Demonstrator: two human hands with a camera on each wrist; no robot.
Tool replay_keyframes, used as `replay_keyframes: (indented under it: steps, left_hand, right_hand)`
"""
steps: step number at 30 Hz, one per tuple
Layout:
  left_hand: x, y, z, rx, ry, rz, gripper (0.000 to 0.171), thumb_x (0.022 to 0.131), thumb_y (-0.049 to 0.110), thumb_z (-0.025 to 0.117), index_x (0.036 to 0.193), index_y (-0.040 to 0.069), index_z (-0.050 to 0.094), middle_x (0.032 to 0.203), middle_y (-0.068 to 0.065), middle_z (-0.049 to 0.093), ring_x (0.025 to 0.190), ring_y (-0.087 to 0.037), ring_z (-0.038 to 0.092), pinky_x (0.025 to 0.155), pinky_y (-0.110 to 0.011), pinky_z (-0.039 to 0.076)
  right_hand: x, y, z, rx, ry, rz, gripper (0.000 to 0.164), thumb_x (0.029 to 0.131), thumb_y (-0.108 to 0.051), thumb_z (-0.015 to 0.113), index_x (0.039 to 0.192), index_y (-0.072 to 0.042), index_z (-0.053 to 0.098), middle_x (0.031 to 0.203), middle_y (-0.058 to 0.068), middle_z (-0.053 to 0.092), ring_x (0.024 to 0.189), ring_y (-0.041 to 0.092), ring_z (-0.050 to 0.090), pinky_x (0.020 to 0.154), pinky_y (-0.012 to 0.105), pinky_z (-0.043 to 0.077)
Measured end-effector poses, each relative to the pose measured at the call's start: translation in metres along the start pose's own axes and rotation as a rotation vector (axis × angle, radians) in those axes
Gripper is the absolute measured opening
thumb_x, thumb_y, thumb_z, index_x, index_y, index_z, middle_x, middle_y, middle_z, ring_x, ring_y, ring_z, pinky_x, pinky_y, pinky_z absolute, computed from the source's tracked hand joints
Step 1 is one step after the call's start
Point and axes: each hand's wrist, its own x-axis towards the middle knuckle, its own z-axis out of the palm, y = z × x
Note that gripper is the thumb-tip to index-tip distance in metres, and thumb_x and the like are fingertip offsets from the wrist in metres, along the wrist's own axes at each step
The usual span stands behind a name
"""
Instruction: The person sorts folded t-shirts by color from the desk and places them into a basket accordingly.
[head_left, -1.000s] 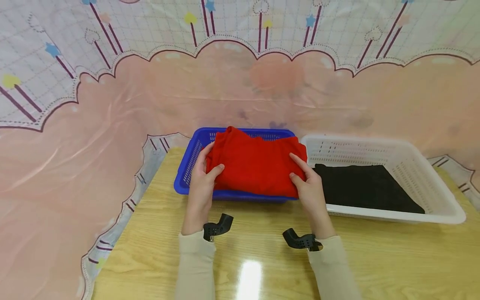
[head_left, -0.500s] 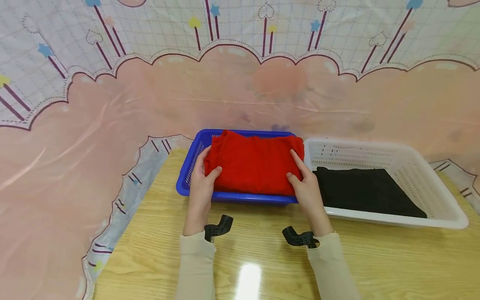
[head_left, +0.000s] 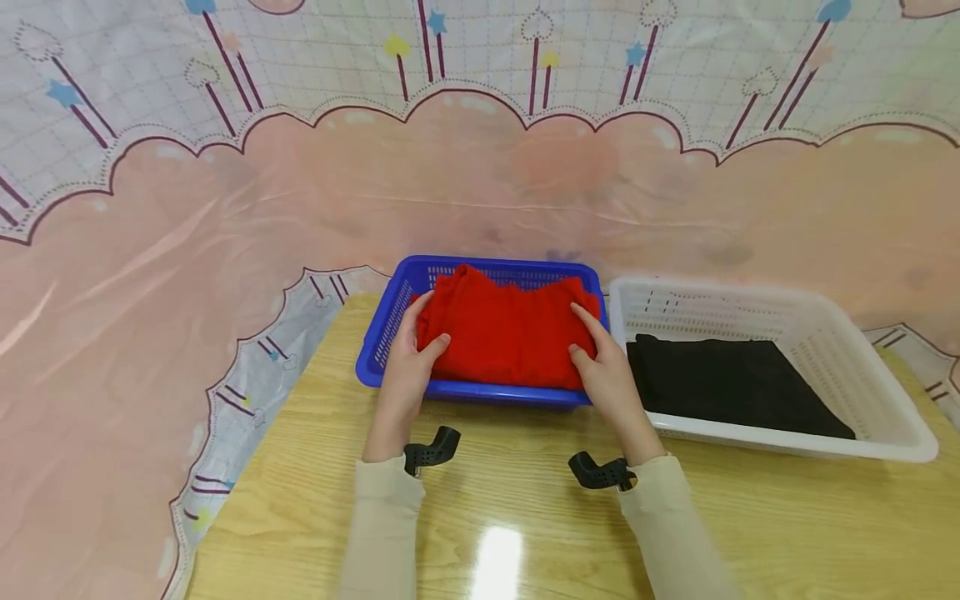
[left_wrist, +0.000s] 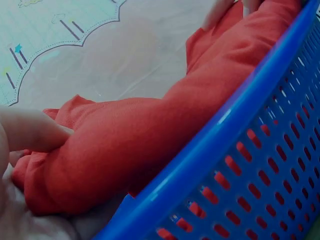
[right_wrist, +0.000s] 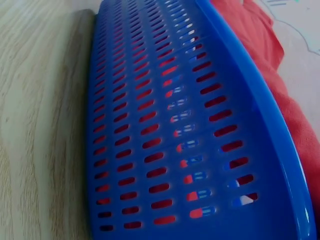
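Note:
A folded red cloth [head_left: 510,333], seemingly a garment, lies within the blue plastic basket [head_left: 480,391] in the head view. My left hand [head_left: 405,367] holds its left end, thumb on top and the other fingers around the side. At the opposite end my right hand [head_left: 609,375] grips the cloth, its lower fingers hidden. In the left wrist view, the red cloth [left_wrist: 125,135] bulges above the basket rim [left_wrist: 225,112], with the left thumb pressing on it. The right wrist view shows mostly the slotted blue basket wall [right_wrist: 150,125], with red cloth behind the slots.
Right beside the blue basket stands a white plastic basket [head_left: 787,440] with a folded black cloth [head_left: 727,383] in it. Both stand on a wood-grain table [head_left: 525,492]. A patterned pink curtain [head_left: 450,183] hangs behind and along the left side.
Both hands have lowered the red cloth from above the blue basket's rim into it. The right end has come in from over the basket's right edge. The head view has shifted slightly.

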Motion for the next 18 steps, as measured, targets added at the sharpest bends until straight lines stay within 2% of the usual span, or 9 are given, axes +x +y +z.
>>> replay_keyframes:
  steps: [2, 5, 6, 8, 12, 18]
  left_hand:
    - [-0.002, 0.001, 0.001, 0.023, -0.003, 0.003, 0.057, 0.088, 0.000, 0.050, 0.137, 0.021, 0.033, 0.144, 0.003, 0.021, 0.130, -0.017, 0.019, 0.102, -0.040, 0.027]
    - [-0.006, 0.002, 0.001, 0.040, -0.002, 0.011, 0.054, 0.088, 0.000, 0.050, 0.135, 0.021, 0.036, 0.143, 0.002, 0.024, 0.128, -0.018, 0.022, 0.101, -0.040, 0.029]
    - [-0.006, 0.001, 0.001, 0.037, -0.004, 0.018, 0.052, 0.088, -0.001, 0.050, 0.134, 0.020, 0.038, 0.142, 0.001, 0.025, 0.127, -0.018, 0.023, 0.101, -0.040, 0.029]
    - [-0.008, -0.001, 0.001, 0.023, -0.002, 0.024, 0.047, 0.088, -0.001, 0.050, 0.130, 0.017, 0.040, 0.139, 0.001, 0.029, 0.125, -0.018, 0.026, 0.100, -0.040, 0.031]
    - [-0.005, -0.011, -0.002, -0.001, 0.007, 0.019, 0.040, 0.088, -0.002, 0.050, 0.122, 0.015, 0.041, 0.133, 0.001, 0.033, 0.121, -0.018, 0.031, 0.097, -0.038, 0.034]
    - [0.004, -0.023, -0.006, 0.044, -0.032, 0.021, 0.041, 0.088, 0.002, 0.051, 0.123, 0.018, 0.037, 0.131, 0.001, 0.033, 0.116, -0.019, 0.036, 0.094, -0.038, 0.038]
  right_hand:
    - [-0.001, 0.002, -0.001, -0.026, -0.005, -0.016, 0.051, 0.091, -0.009, 0.046, 0.132, -0.039, 0.039, 0.138, -0.006, 0.035, 0.125, 0.017, 0.031, 0.098, 0.045, 0.031]
    - [0.000, 0.004, -0.002, -0.055, -0.007, -0.013, 0.045, 0.091, -0.008, 0.046, 0.126, -0.038, 0.048, 0.132, -0.005, 0.041, 0.100, 0.021, 0.048, 0.075, 0.038, 0.045]
    - [0.000, 0.004, -0.002, -0.066, -0.007, -0.005, 0.044, 0.092, -0.008, 0.045, 0.124, -0.037, 0.050, 0.130, -0.004, 0.043, 0.086, 0.022, 0.051, 0.064, 0.036, 0.046]
    - [0.001, 0.004, -0.002, -0.089, -0.013, 0.012, 0.041, 0.092, -0.009, 0.045, 0.122, -0.035, 0.053, 0.126, -0.002, 0.045, 0.062, 0.023, 0.044, 0.048, 0.031, 0.039]
    - [0.003, 0.004, -0.002, -0.109, -0.022, 0.037, 0.038, 0.091, -0.011, 0.045, 0.122, -0.032, 0.054, 0.121, 0.000, 0.047, 0.044, 0.021, 0.035, 0.041, 0.028, 0.034]
    - [0.002, 0.003, -0.003, -0.111, 0.019, 0.042, 0.036, 0.090, -0.013, 0.045, 0.119, -0.031, 0.057, 0.111, -0.001, 0.052, 0.042, 0.020, 0.033, 0.039, 0.028, 0.033]
